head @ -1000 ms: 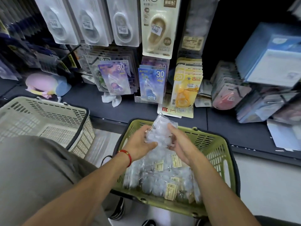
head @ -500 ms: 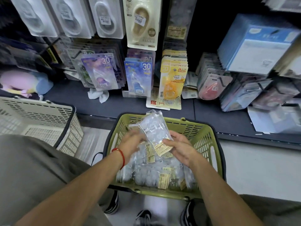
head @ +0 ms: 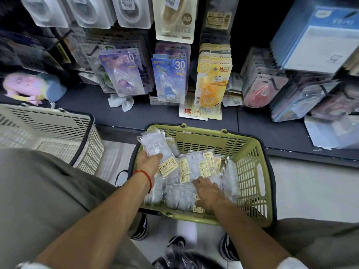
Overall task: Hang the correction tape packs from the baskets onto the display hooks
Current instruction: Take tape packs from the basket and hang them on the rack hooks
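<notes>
A green basket (head: 250, 164) on the floor holds several clear correction tape packs (head: 196, 167) with yellow labels. My left hand (head: 148, 164) grips a small stack of clear packs (head: 155, 148) over the basket's left side. My right hand (head: 208, 192) lies flat, fingers spread, on the packs in the basket's near part. Display hooks above the shelf carry hanging packs: clear white ones (head: 91, 12) at the top, purple (head: 124, 74), blue (head: 170, 78) and yellow (head: 212, 84) ones lower down.
A beige basket (head: 48, 121) stands at the left, by my knee. The dark shelf (head: 155, 115) bears a white cloth (head: 121, 102), a pink and blue plush (head: 33, 87) and loose packs. Blue boxes (head: 314, 41) and more packs crowd the right.
My right hand let go of the held packs and dropped onto the pile in the basket. My left hand now holds the stack alone, lower and further left.
</notes>
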### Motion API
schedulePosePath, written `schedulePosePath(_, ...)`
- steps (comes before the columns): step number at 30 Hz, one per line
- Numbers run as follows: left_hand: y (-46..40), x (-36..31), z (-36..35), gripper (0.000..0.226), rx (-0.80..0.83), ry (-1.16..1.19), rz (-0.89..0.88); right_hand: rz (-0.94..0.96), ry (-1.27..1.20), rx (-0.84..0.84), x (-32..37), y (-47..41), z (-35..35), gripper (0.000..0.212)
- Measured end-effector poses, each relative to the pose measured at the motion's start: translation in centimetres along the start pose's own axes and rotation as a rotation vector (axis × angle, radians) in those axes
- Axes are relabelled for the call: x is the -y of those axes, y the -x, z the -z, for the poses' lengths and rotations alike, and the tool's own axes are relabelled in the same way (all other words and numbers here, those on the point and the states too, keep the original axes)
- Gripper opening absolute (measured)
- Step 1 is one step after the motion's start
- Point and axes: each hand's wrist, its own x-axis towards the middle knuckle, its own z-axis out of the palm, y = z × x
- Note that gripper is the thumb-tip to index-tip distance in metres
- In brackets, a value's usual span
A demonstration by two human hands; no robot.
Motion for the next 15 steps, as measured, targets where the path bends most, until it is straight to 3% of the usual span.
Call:
schedulePosePath(4,0.0,-0.4,0.5,0.031,0.003,-0.018,-0.001,-0.009,0.202,0.021,0.2,-0.3,0.7,0.082)
schedulePosePath(7,0.3,-0.6,0.5,0.031,-0.004,-0.004,0.004,0.049,0.241,0.046,0.7,-0.2,0.8,0.068)
schedulePosePath(11,0.4,-0.9,0.6,0.028,-0.009,0.007,0.023,-0.008,-0.112,0.141,0.4,0.1,0.2,0.05)
schedulePosePath(15,0.1,-1.6,0.8,0.022,-0.041,0.052,0.026,-0.052,-0.499,0.133,-1.5,1.3,3.8,0.062)
